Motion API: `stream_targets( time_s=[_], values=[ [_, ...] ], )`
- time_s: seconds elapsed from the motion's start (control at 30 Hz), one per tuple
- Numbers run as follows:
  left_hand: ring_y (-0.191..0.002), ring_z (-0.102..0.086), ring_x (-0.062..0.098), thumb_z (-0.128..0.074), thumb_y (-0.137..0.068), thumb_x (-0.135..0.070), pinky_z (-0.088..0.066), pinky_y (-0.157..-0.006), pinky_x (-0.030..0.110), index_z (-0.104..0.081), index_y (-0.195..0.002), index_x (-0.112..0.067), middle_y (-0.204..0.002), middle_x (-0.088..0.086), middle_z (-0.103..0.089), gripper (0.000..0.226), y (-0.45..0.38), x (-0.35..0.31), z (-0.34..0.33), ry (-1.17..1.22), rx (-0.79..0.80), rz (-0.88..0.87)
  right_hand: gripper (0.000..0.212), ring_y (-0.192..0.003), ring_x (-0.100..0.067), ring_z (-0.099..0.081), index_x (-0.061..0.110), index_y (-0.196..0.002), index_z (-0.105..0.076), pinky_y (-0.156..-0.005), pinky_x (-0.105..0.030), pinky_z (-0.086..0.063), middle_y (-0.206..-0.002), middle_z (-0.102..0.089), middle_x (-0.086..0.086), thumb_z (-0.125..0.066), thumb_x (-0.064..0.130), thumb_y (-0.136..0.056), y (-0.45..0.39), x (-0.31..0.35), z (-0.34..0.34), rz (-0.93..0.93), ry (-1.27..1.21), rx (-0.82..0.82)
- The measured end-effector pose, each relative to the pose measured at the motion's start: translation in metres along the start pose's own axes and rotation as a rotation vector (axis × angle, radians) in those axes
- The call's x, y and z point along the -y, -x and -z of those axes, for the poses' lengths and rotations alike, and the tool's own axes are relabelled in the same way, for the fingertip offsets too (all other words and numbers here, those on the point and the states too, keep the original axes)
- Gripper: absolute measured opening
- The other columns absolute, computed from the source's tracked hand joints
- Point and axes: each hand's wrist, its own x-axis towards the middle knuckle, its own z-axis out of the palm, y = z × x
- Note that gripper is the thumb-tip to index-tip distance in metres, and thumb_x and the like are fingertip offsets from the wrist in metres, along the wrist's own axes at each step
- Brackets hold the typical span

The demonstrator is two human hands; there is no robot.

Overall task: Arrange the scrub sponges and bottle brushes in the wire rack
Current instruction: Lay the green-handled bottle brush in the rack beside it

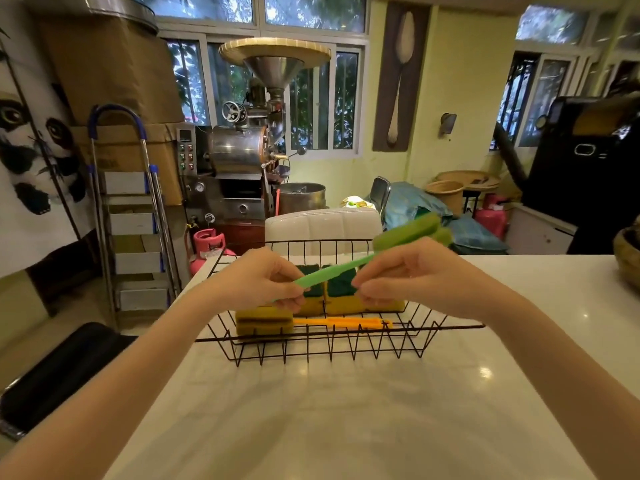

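A black wire rack stands on the white counter in front of me. Inside it lie yellow scrub sponges with green tops, and an orange bottle brush rests along the front with its yellow sponge head at the left. Above the rack I hold a green bottle brush tilted up to the right. My left hand pinches the lower end of its handle. My right hand grips the handle farther up, below the green sponge head.
The white counter stretches toward me from the rack. A white padded chair back stands just behind the rack. A woven basket sits at the counter's right edge. A stepladder and a coffee roaster stand beyond.
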Motion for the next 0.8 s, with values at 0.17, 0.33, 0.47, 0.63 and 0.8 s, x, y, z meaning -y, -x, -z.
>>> stream_targets(
  time_s=[0.17,0.33,0.47,0.63,0.8],
  values=[
    [-0.066,-0.062,-0.007,-0.061,-0.081,-0.019,-0.043,-0.061,0.002,-0.070,-0.094,-0.017,-0.078,-0.010,-0.071,0.016,-0.007,0.013,0.008,-0.259,0.104,-0.016,0.048,-0.105,0.009,-0.042,0.043,-0.120,-0.048,-0.087,-0.012,-0.031,-0.115,-0.046,0.032,-0.066,0.031,-0.077,-0.010,-0.020,0.028,0.034,0.502,-0.085],
    [-0.070,-0.063,-0.005,-0.060,-0.082,-0.020,-0.043,-0.063,0.002,-0.069,-0.091,-0.022,-0.074,-0.015,-0.070,0.013,-0.013,0.025,0.005,-0.267,0.195,0.007,0.036,-0.100,-0.013,-0.054,0.035,-0.116,-0.050,-0.081,-0.026,-0.048,-0.109,-0.055,0.007,-0.061,0.031,-0.082,-0.017,-0.057,0.021,-0.209,0.514,0.134],
    [-0.072,-0.065,-0.002,-0.062,-0.081,-0.020,-0.050,-0.066,0.012,-0.067,-0.100,-0.022,-0.074,-0.018,-0.068,0.020,-0.017,0.027,0.002,-0.307,0.291,0.051,0.022,-0.096,-0.011,-0.056,0.037,-0.100,-0.053,-0.080,-0.025,-0.049,-0.101,-0.059,0.007,-0.063,0.029,-0.082,-0.019,-0.067,0.018,-0.177,0.461,0.112],
    [-0.087,-0.060,0.003,-0.052,-0.087,-0.021,-0.047,-0.085,0.020,-0.056,-0.113,-0.032,-0.097,-0.008,-0.067,0.028,-0.021,0.022,-0.008,-0.421,0.368,0.001,0.019,-0.094,-0.013,-0.056,0.036,-0.091,-0.056,-0.082,-0.032,-0.050,-0.104,-0.062,0.001,-0.067,0.025,-0.079,-0.020,-0.075,0.013,-0.179,0.480,0.153],
    [-0.077,-0.052,-0.007,-0.038,-0.091,-0.037,-0.038,-0.070,0.010,-0.059,-0.113,-0.026,-0.086,-0.023,-0.055,0.032,-0.026,0.018,-0.024,-0.379,0.484,0.082,0.018,-0.091,-0.017,-0.057,0.031,-0.086,-0.057,-0.080,-0.034,-0.050,-0.098,-0.063,-0.001,-0.069,0.022,-0.077,-0.020,-0.080,0.008,-0.210,0.525,0.172]
  ],
)
